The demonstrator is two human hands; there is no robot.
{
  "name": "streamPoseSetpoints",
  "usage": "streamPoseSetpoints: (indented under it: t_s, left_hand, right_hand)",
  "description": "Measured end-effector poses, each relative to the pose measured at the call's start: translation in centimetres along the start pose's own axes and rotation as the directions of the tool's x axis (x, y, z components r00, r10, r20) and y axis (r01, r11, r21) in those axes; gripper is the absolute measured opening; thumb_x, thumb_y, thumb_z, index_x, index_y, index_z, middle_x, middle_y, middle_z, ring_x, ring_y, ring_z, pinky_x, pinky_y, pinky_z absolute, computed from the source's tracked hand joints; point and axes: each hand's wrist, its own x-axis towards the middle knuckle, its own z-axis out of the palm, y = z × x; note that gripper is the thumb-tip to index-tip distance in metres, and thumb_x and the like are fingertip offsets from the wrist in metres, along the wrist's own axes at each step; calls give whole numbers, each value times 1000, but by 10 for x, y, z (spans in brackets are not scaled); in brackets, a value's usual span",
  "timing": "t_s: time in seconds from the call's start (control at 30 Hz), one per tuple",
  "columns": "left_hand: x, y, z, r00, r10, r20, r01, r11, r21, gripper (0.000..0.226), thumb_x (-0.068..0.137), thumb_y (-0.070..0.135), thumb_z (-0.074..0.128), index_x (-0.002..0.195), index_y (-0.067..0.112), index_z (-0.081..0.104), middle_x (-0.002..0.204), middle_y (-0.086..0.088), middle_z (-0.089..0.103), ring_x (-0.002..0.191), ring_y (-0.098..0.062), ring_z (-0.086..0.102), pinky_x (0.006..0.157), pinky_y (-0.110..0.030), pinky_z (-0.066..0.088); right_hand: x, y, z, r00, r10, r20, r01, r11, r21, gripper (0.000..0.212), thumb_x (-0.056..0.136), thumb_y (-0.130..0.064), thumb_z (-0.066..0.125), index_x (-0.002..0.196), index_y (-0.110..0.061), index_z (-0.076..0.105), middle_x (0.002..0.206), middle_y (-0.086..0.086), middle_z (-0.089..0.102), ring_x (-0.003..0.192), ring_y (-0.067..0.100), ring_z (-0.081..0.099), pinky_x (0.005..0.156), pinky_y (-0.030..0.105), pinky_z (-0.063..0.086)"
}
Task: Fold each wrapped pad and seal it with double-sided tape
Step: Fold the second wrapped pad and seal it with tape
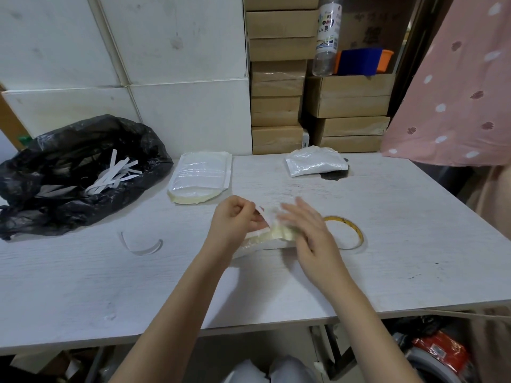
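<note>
Centre frame: folded pad (272, 233) lies on table (387, 244) between both hands | left hand (235, 221) pinches white liner strip (262, 212) | right hand (307, 230), fingers spread, presses pad flat, long axis left-right.

The right hand (307, 230) is motion-blurred, and it covers most of the folded pad (279, 233), so how its fingers lie cannot be told. It also hides the near-left arc of the tape roll (351, 230). The left hand (235, 219) hides its own fingertips, so its grip on the white strip (264, 214) is unclear.
</note>
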Motion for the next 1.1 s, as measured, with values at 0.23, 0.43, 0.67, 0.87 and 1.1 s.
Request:
streamPoseSetpoints:
  t_s: [0.23, 0.43, 0.67, 0.87, 1.1]
  left_hand:
    - [-1, 6, -13, 995, -94, 25, 97, 941, -325, 24, 94, 6, 44, 80, -2, 61, 73, -10, 74, 73, -24, 71, 80, -37, 57]
    - [2, 19, -24, 998, -61, -8, 45, 805, -592, 21, 95, 5, 35, 77, 5, 46, 61, -7, 56, 53, -18, 60, 71, -42, 58]
    - [9, 28, -75, 993, 51, -102, -88, 915, -395, 28, 91, 1, 32, 67, 15, 32, 63, -2, 42, 36, -3, 22, 33, -13, 13]
    - [14, 18, -127, 968, 61, -245, -109, 976, -187, 35, 90, -1, 34, 59, 15, 35, 59, 0, 36, 36, -4, 21, 33, -12, 15]
    - [25, 0, -143, 916, 54, -398, -4, 992, 126, 23, 98, 11, 38, 77, 11, 47, 76, -4, 48, 57, -14, 44, 59, -26, 47]
  right_hand:
    - [4, 11, 2, 992, -97, 75, 110, 976, -186, 46, 82, -16, 31, 106, -18, 71, 119, -7, 65, 118, 8, 49, 101, 22, 33]
    - [4, 11, -5, 994, -78, 80, 93, 975, -202, 45, 78, -15, 33, 99, -17, 73, 114, -6, 67, 111, 4, 49, 96, 3, 22]
    - [0, 11, -2, 993, -56, 107, 77, 978, -195, 43, 81, -4, 40, 107, -20, 70, 120, -16, 59, 116, 2, 46, 97, 14, 27]
    - [-2, 9, 1, 995, -55, 88, 71, 980, -185, 44, 83, -8, 36, 110, -19, 69, 121, -18, 55, 115, 3, 47, 98, 14, 29]
    - [-5, 6, 2, 989, -15, 149, 28, 996, -87, 45, 87, -8, 33, 119, -21, 63, 129, -14, 54, 120, -1, 42, 102, 9, 26]
